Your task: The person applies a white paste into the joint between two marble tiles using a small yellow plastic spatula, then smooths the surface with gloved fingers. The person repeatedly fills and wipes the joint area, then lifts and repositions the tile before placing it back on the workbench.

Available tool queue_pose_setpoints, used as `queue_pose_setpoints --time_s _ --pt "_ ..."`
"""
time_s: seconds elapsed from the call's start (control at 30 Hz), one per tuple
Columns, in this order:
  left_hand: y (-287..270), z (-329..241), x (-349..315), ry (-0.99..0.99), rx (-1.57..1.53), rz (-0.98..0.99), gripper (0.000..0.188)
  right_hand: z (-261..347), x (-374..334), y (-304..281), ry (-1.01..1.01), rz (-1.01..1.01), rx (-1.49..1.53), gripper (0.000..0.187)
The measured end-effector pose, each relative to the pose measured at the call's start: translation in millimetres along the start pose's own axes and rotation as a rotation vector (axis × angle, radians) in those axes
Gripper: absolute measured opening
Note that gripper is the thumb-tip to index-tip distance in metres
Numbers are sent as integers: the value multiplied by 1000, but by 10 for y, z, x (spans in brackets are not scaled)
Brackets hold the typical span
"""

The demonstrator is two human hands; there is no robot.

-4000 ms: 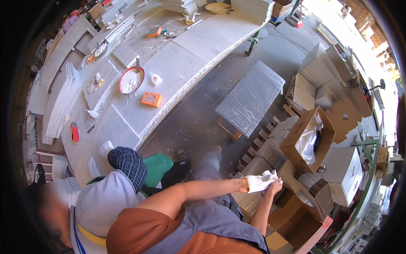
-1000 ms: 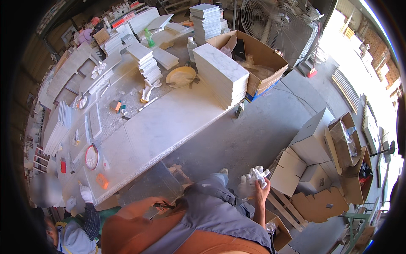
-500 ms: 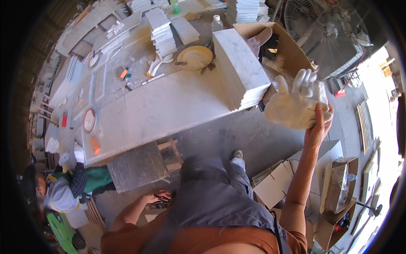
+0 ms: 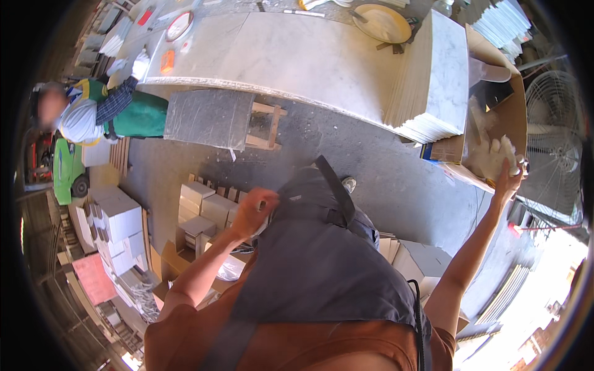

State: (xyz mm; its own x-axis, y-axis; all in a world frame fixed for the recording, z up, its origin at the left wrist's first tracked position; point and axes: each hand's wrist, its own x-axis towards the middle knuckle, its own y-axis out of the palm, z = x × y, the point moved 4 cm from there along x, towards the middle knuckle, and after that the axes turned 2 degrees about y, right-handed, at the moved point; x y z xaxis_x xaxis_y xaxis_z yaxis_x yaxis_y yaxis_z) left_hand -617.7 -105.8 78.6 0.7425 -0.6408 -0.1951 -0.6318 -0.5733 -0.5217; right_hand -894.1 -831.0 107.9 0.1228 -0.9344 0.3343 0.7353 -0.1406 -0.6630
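My right hand [image 4: 508, 179] reaches far out to the right, closed around a pair of white work gloves [image 4: 497, 153]. The gloves are at the opening of a cardboard box [image 4: 521, 114] at the table's right end; whether they rest on its contents I cannot tell. My left hand [image 4: 255, 213] is curled in front of the dark grey apron [image 4: 303, 260], near waist height. Something small and dark shows at its fingers, too unclear to name. Beside the box stands a thick stack of white marble-look tiles [image 4: 447, 74].
A long stone-topped table [image 4: 309, 55] carries a yellow bowl of white powder [image 4: 380, 23] and an orange block [image 4: 167, 61]. A standing fan [image 4: 554, 148] is beyond the box. At left, a co-worker [image 4: 86, 114] is by the table. White cartons [image 4: 120, 216] are stacked lower left.
My right hand has carried the gloves from in front of the box to its opening. My left hand has risen in front of the apron. The view has turned, so the table sits higher.
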Motion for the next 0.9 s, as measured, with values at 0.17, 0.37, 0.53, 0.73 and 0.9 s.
queue_pose_setpoints --time_s 0.17,0.37,0.53,0.73,0.9 --pt "465 -736 297 363 78 270 40 622 -326 -403 -558 -144 -266 70" --pt "492 -775 500 263 142 507 39 823 -2113 -136 18 1005 509 19" --pt "431 -880 686 155 121 699 42 496 -3511 156 289 1428 327 20" --pt "452 -794 840 148 29 758 45 447 -3644 321 13 1309 98 23" --pt "514 -687 904 169 62 760 46 706 -3551 375 -21 1385 280 25"
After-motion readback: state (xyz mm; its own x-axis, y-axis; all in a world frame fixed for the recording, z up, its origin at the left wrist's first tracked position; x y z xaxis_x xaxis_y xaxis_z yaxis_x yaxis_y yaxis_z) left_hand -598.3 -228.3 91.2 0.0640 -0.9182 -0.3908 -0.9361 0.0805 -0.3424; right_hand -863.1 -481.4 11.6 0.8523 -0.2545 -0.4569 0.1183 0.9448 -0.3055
